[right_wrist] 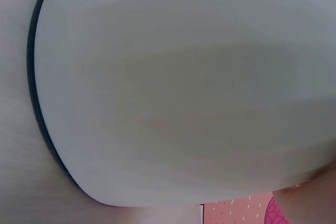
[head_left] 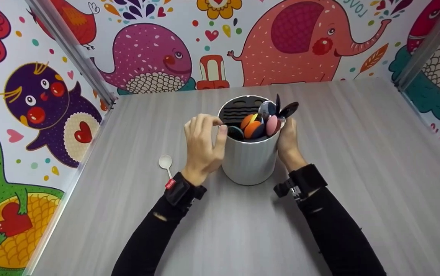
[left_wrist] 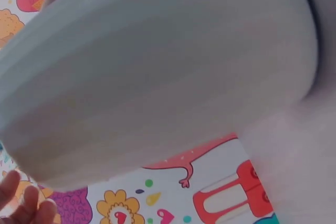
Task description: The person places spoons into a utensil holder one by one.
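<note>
A white, ribbed, round utensil holder [head_left: 248, 163] stands upright in the middle of the table, with a black slotted insert in its top. Several utensils with rounded orange, pink, dark green, black and silver ends [head_left: 254, 128] stick out of it. My right hand [head_left: 289, 143] grips the holder's right side near the rim, its fingers mostly hidden behind it. At the left rim my left hand [head_left: 204, 143] hovers with loosely bent fingers, thumb and index apart. In the left wrist view, fingertips [left_wrist: 29, 205] show beside the holder's upper end. The holder's wall [right_wrist: 184, 87] fills the right wrist view.
A small white spoon [head_left: 165, 162] with a red tag lies on the table [head_left: 239, 237], left of my left wrist. Patterned cartoon panels [head_left: 212, 46] rise along the back and sides, joined by metal corner posts [head_left: 74, 53].
</note>
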Demonstrator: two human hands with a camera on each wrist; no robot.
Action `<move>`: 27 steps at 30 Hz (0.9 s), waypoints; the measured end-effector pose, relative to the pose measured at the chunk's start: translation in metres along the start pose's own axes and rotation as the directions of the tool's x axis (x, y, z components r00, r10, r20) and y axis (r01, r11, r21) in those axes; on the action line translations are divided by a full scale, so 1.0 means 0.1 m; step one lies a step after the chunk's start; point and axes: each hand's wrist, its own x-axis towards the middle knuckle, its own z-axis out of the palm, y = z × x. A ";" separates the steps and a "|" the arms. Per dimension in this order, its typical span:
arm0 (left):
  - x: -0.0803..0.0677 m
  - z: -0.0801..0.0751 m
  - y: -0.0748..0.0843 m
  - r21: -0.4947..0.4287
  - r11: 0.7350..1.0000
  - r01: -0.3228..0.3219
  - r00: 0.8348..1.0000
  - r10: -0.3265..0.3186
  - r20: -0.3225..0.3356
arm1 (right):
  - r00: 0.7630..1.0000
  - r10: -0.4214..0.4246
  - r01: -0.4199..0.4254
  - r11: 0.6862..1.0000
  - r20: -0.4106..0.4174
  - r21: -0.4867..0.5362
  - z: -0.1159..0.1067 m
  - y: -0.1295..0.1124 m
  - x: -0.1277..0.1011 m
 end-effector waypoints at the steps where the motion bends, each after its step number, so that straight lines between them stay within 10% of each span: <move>1: -0.01 -0.02 -0.01 0.003 1.000 0.000 1.000 0.000 -0.002 | 1.000 -0.001 0.001 1.000 0.003 -0.001 0.00 0.00 0.00; 11: -0.17 -0.19 -0.23 0.073 0.996 0.045 0.999 -0.042 -0.035 | 0.999 0.025 -0.025 1.000 0.028 0.003 -0.01 -0.01 0.00; 17: -0.34 -0.32 -0.47 0.177 0.963 0.201 0.979 -0.205 0.008 | 0.999 0.036 -0.036 0.999 0.004 -0.001 0.00 0.00 0.00; 27: -0.59 -0.55 -0.77 0.446 0.783 0.434 0.818 -0.550 0.169 | 0.998 0.025 -0.026 1.000 0.061 0.015 -0.03 -0.02 0.00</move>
